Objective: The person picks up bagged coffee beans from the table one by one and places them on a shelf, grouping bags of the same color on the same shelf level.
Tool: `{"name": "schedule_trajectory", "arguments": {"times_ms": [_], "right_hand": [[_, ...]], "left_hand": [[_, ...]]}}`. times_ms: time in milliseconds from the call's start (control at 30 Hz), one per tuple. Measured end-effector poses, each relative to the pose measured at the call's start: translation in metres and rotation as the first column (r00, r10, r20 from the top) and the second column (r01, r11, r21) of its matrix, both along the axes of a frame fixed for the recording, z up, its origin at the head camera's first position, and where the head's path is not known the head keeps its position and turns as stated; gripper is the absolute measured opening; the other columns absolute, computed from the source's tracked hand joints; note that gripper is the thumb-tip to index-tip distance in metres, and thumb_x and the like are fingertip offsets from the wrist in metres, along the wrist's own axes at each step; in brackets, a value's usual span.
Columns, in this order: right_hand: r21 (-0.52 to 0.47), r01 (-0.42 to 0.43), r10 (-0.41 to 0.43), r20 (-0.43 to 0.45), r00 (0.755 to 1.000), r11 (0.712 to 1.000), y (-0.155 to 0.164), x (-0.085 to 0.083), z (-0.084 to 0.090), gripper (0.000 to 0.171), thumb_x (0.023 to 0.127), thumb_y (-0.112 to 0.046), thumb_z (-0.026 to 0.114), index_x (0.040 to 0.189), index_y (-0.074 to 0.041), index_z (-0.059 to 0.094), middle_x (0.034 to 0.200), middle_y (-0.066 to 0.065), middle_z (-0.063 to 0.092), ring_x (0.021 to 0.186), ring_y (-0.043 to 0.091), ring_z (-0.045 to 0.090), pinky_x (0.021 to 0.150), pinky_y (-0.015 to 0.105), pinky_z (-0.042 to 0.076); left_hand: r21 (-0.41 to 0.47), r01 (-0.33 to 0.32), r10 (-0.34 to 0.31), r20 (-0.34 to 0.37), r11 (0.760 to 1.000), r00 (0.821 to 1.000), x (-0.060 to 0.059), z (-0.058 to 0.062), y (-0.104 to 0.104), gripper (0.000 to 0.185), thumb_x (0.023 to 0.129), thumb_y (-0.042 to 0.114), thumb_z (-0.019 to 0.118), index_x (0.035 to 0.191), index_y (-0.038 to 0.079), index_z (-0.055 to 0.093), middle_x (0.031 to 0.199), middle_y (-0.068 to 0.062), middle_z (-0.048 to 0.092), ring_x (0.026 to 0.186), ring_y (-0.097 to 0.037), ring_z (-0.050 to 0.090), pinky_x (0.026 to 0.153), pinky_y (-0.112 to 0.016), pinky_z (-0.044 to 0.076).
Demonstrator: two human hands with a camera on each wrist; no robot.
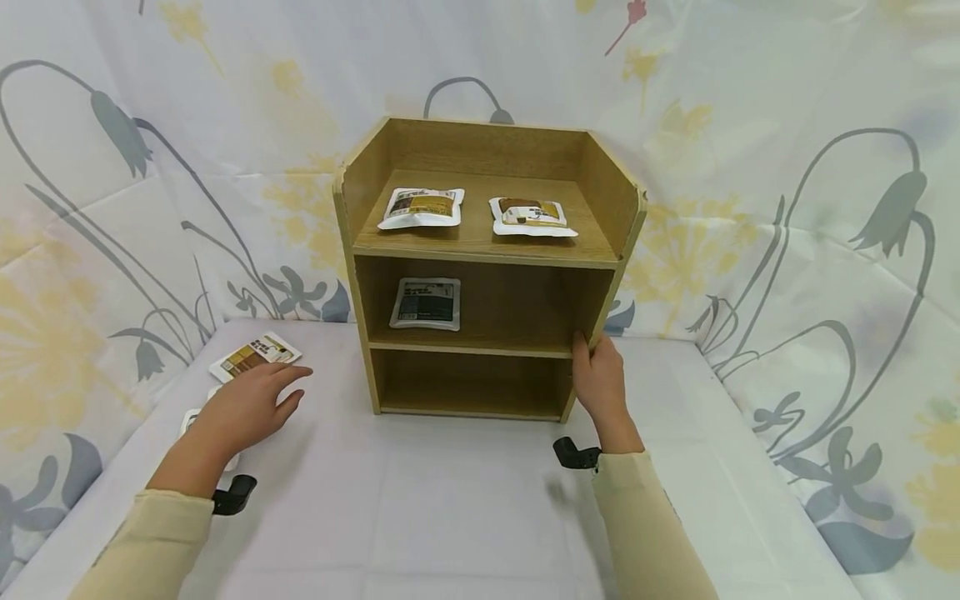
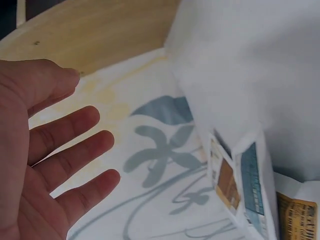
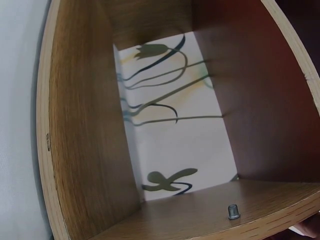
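Observation:
A wooden shelf unit (image 1: 600,196) with three levels stands at the back middle of the table. My right hand (image 1: 597,375) grips its right side panel at the middle level, thumb on the front edge. The right wrist view looks into a bare compartment of the shelf unit (image 3: 85,125). My left hand (image 1: 251,407) hovers open, fingers spread, over the table at the left, just short of a brown-labelled packet (image 1: 255,356). A second packet (image 1: 189,421) lies mostly hidden under that hand. In the left wrist view the left hand (image 2: 55,150) shows its open palm, with packets (image 2: 240,185) to its right.
Two white packets (image 1: 422,207) (image 1: 532,215) lie on the top shelf, and a dark packet (image 1: 426,303) leans at the left of the middle shelf. The bottom shelf holds nothing. A flower-print cloth (image 1: 787,208) hangs behind and around the white table (image 1: 465,500).

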State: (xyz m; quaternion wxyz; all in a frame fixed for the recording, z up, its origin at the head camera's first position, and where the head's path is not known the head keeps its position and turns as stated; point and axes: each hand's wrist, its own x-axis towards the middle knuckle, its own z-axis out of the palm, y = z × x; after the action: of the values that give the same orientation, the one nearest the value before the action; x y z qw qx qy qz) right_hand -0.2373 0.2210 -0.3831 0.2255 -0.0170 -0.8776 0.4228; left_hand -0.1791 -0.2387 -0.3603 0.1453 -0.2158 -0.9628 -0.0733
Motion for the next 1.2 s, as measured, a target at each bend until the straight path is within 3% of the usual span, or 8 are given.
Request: {"name": "schedule_trajectory", "arguments": {"times_ms": [267,400,467,667,1200], "right_hand": [[0.011,0.003,-0.003,-0.001,1.000,1.000,0.000,0.000,0.001,0.048,0.103,-0.042,0.034,0.107,0.000,0.057,0.095,0.021,0.062,0.083,0.034,0.061,0.067,0.044,0.049],[0.009,0.002,-0.002,-0.002,1.000,1.000,0.000,0.000,0.002,0.048,0.103,-0.042,0.034,0.106,0.000,0.057,0.094,0.020,0.061,0.082,0.034,0.060,0.067,0.043,0.049],[0.006,0.001,-0.001,0.000,1.000,1.000,0.000,0.000,0.002,0.048,0.103,-0.042,0.033,0.106,0.000,0.057,0.093,0.020,0.060,0.081,0.034,0.060,0.066,0.043,0.048],[0.002,-0.002,0.002,0.010,1.000,1.000,0.000,0.000,0.002,0.049,0.103,-0.042,0.033,0.109,0.000,0.057,0.097,0.021,0.061,0.083,0.034,0.061,0.068,0.045,0.050],[-0.003,-0.004,0.004,0.011,1.000,1.000,0.000,0.000,0.001,0.051,0.103,-0.043,0.033,0.115,0.000,0.056,0.106,0.022,0.063,0.091,0.036,0.063,0.072,0.049,0.053]], "left_hand": [[-0.017,-0.070,0.071,0.098,0.997,0.993,-0.004,-0.015,-0.014,0.032,0.089,0.014,0.065,0.119,0.005,0.065,0.115,-0.021,0.067,0.105,-0.041,0.063,0.087,-0.055,0.050],[-0.032,-0.091,0.094,0.148,0.995,0.985,-0.006,-0.020,-0.019,0.033,0.088,0.015,0.065,0.120,0.004,0.064,0.110,-0.020,0.067,0.083,-0.029,0.065,0.078,-0.050,0.053],[-0.033,-0.097,0.101,0.169,0.995,0.980,-0.006,-0.022,-0.022,0.034,0.088,0.015,0.065,0.120,0.003,0.064,0.108,-0.020,0.067,0.082,-0.027,0.064,0.077,-0.050,0.053],[-0.039,-0.090,0.097,0.212,0.995,0.972,-0.008,-0.032,-0.031,0.035,0.086,0.014,0.067,0.118,0.000,0.064,0.115,-0.024,0.065,0.108,-0.044,0.061,0.089,-0.056,0.049],[-0.057,-0.152,0.162,0.285,0.987,0.945,-0.009,-0.048,-0.049,0.042,0.081,0.019,0.071,0.118,0.001,0.064,0.120,-0.030,0.059,0.109,-0.049,0.057,0.088,-0.060,0.048]]}}
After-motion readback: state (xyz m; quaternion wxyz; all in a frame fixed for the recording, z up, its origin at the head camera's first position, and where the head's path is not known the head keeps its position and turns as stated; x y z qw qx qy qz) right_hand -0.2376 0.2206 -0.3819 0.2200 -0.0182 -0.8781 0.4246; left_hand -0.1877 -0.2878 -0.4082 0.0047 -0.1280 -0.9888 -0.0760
